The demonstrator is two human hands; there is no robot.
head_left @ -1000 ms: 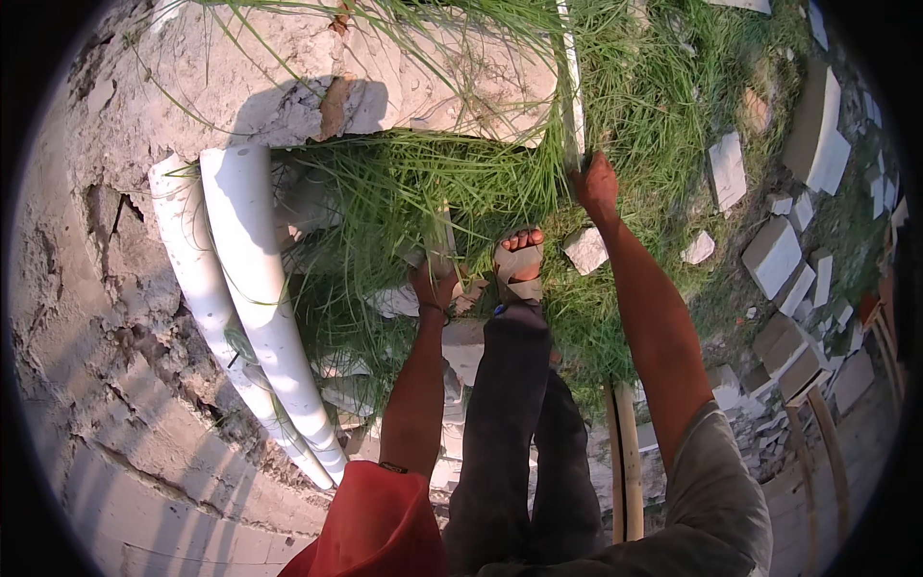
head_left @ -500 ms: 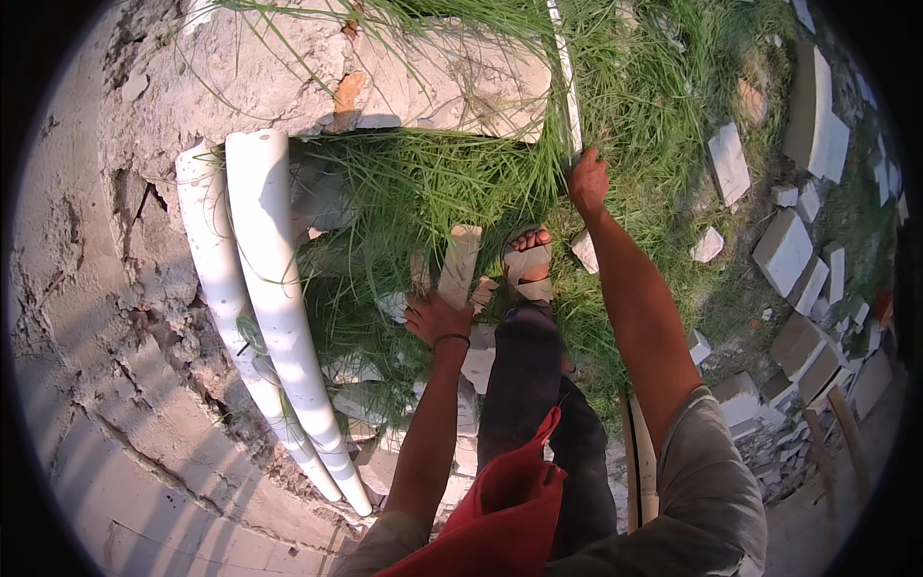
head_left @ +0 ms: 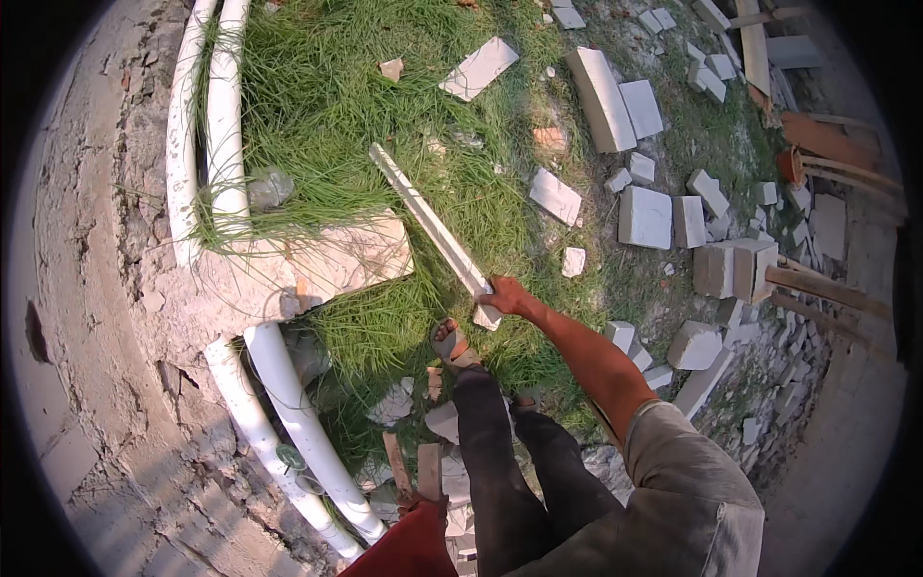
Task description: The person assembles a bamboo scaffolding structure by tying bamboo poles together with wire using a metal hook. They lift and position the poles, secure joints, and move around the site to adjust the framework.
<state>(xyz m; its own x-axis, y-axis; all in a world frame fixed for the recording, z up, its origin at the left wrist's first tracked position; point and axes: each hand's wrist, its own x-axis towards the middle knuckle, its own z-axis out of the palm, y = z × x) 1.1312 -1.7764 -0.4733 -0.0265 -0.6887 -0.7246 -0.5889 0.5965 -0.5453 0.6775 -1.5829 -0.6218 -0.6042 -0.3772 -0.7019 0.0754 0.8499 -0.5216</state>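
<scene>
My right hand (head_left: 504,297) is closed round a long, pale wooden batten (head_left: 423,212) near its lower end. The batten slants away to the upper left above the grass, its far end beside the concrete block (head_left: 356,252). Lower down, my left hand (head_left: 423,503) is closed on short wooden pieces (head_left: 429,469) that stick up from it, and the red cloth or bag (head_left: 409,546) in front of me partly covers it. My sandalled foot (head_left: 456,344) rests just below the batten's lower end.
White pipes (head_left: 288,394) run along the cracked concrete wall (head_left: 87,288) on the left, passing the concrete block. Broken white blocks (head_left: 644,216) lie scattered over the grass to the right. Long wooden boards (head_left: 827,288) lie at the far right.
My view has swung to the right. My right hand now holds the batten slanted, its whole length in view. My left hand has drawn back toward my body with the short wood.
</scene>
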